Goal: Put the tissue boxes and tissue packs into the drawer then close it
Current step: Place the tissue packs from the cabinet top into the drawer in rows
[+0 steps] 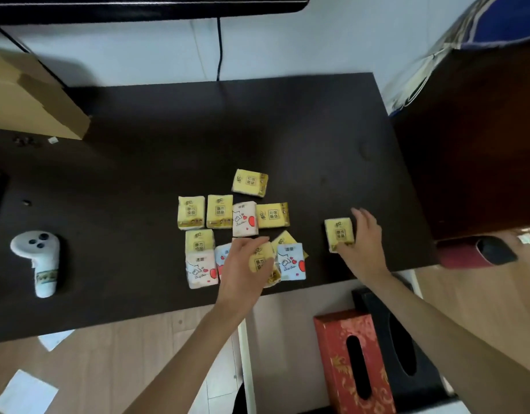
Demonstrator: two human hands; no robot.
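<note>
Several small tissue packs, yellow ones and pink or blue ones with hearts, lie clustered on the dark table point(156, 162). My left hand point(243, 264) closes around a yellow pack point(262, 261) at the cluster's near edge. My right hand point(364, 243) grips a separate yellow pack point(339, 234) off to the right. Below the table edge an open white drawer point(287, 339) holds a red patterned tissue box point(352, 363) and a black tissue box point(401, 348) side by side.
A white handheld controller point(38, 258) lies at the table's left. A cardboard box point(33, 97) sits at the back left, a dark wooden cabinet point(473, 144) stands at the right. Paper scraps point(24, 392) lie on the wood floor.
</note>
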